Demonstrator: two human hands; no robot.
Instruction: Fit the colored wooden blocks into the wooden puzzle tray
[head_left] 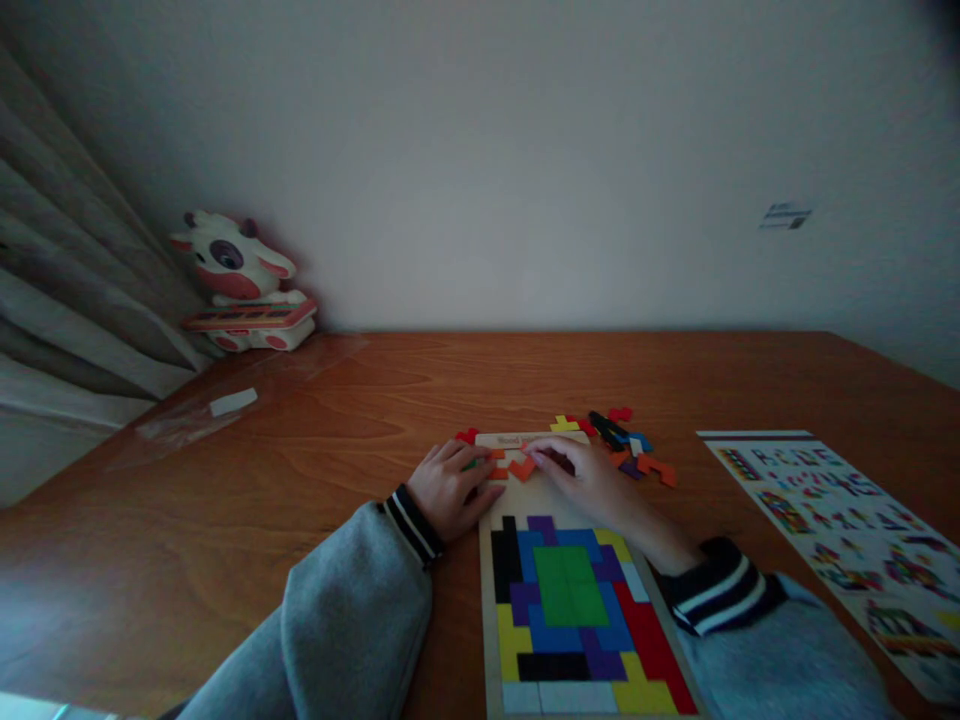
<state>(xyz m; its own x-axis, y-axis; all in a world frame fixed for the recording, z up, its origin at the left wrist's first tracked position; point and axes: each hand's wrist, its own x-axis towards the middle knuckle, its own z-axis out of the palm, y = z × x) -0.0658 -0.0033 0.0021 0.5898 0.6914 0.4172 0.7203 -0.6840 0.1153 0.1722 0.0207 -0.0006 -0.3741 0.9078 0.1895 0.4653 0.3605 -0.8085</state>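
A wooden puzzle board (517, 498) lies on the table, its lower part filled with coloured block pieces. At its bare upper end, my right hand (592, 482) pinches an orange puzzle piece (521, 470) by thumb and fingertips. My left hand (454, 488) rests across the board's upper left edge, fingers stretched out beside another orange piece (498, 474). Under those fingers a bit of a green piece shows, mostly hidden. In the filled part, green pieces (571, 585) sit in the middle with blue, purple, black, red, yellow and white ones around them.
Loose coloured pieces (664, 470) lie in a pile beyond and right of the board. A printed pattern sheet (847, 530) is on the right. At the back left stand a toy cow with a keyboard (251, 315) and a clear plastic bag (187, 420). A wall rises behind the table.
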